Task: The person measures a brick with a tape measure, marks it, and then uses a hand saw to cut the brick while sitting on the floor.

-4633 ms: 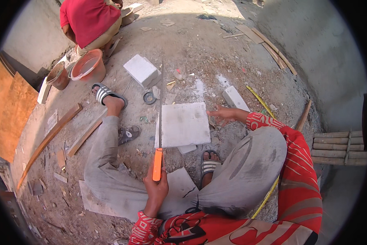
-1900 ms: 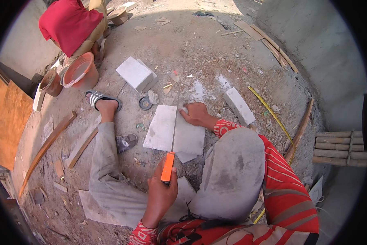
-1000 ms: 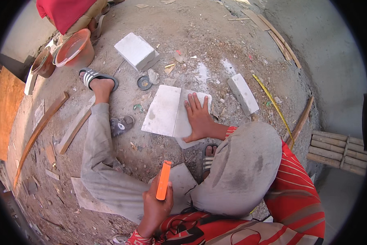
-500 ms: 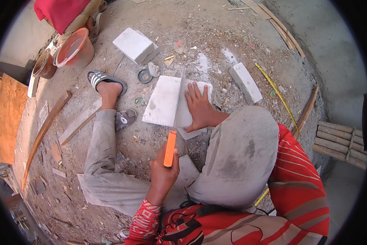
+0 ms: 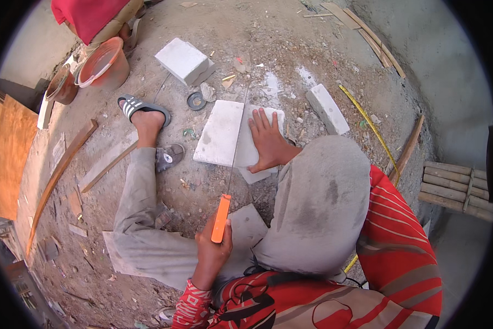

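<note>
My left hand (image 5: 212,249) is closed around the orange handle of a hand saw (image 5: 220,219), low in front of me. The thin saw blade runs away from me across a pale white block (image 5: 219,134), along a line between its left and right parts. How deep the blade sits in it I cannot tell. On the block's right part my right hand (image 5: 269,140) lies flat, fingers spread, just right of the blade. Its forearm passes behind my raised grey-trousered knee (image 5: 323,208). Another pale piece (image 5: 257,174) shows under the block's near edge.
More white blocks lie at the far left (image 5: 185,60) and to the right (image 5: 327,108). A yellow tape measure (image 5: 370,120) stretches along the right. Orange buckets (image 5: 106,66) stand far left beside another person in red (image 5: 90,16). Wooden strips (image 5: 65,159) lie left.
My left hand has drawn the saw toward me and slightly left, so more blade shows between handle and block. My right hand stays on the block.
</note>
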The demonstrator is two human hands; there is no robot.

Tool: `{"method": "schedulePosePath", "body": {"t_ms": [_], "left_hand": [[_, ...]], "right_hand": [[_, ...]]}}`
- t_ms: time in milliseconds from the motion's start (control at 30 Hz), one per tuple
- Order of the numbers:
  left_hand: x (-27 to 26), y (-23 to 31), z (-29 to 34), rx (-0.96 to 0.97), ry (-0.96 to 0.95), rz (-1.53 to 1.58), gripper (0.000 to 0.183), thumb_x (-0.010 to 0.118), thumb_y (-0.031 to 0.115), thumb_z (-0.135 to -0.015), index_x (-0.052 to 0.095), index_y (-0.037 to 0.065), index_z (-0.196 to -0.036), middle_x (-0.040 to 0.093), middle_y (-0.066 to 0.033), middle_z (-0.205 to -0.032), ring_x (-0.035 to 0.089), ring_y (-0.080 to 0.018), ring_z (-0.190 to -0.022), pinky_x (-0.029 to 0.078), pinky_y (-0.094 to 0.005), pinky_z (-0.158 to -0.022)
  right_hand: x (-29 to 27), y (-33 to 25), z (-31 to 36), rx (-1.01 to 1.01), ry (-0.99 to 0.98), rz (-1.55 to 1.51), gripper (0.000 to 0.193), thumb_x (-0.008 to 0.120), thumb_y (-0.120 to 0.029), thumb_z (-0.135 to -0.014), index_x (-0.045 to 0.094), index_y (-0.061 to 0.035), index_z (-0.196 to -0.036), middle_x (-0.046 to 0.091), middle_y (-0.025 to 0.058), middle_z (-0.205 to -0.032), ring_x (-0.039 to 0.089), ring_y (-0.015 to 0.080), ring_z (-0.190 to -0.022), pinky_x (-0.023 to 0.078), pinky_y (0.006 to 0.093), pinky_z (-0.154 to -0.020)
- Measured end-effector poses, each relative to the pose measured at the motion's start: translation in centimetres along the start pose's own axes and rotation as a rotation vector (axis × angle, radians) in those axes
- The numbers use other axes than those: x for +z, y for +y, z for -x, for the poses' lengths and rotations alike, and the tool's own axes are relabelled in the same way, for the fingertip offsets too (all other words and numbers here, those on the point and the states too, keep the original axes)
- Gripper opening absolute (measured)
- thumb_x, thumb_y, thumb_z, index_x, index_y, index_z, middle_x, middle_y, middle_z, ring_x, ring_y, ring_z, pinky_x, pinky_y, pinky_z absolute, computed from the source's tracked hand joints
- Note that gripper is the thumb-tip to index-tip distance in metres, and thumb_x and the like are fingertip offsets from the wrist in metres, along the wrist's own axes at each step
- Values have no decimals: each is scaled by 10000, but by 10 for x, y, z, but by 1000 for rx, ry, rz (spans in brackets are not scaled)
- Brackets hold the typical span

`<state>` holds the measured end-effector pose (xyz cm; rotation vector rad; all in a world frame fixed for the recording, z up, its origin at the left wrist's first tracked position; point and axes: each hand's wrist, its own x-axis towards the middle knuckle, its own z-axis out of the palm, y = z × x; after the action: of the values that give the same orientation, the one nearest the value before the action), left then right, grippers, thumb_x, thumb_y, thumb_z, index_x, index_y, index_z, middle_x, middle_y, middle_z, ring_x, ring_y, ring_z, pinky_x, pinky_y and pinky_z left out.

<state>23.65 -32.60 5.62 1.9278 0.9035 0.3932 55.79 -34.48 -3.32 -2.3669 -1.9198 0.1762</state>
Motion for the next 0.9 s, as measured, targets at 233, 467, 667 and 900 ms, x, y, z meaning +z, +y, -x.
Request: {"method": "schedulePosePath", "body": {"t_ms": [233, 467, 667, 900], "left_hand": [[13, 9, -42, -52, -41, -41, 207, 614, 160, -1017, 669, -29, -1079, 668, -126, -761, 629, -195, -639, 506, -347, -623], [2, 4, 1, 64, 61, -23, 217, 629, 161, -1004, 682, 1, -1140, 674, -165, -785, 700, -242, -670, 530, -358, -638], [9, -4, -26, -9, 9, 5, 270, 652, 145, -982, 665, -6, -1205, 705, -220, -855, 736, -343, -736, 562, -407, -689], [1, 7, -42, -129, -88, -63, 265, 632, 156, -993, 679, 11, -1209, 717, -189, -876, 754, -286, -759, 555, -354, -666]], "right_hand": [[9, -6, 0, -8, -9, 14, 1367, 762, -737, -568, 323, 215, -1447, 199, 446, -1556, 112, 583, -1497, 89, 753, -1145], [7, -10, 0, -10, 14, 6, 1355, 770, -723, -564, 336, 215, -1439, 209, 446, -1551, 113, 585, -1496, 94, 755, -1142], [5, -3, 1, 3, 1, -4, 1341, 770, -713, -570, 339, 221, -1430, 197, 449, -1552, 99, 591, -1495, 81, 757, -1141], [5, -7, -4, -11, -6, 25, 1350, 767, -717, -579, 315, 217, -1443, 198, 446, -1553, 104, 589, -1495, 81, 743, -1152]]}}
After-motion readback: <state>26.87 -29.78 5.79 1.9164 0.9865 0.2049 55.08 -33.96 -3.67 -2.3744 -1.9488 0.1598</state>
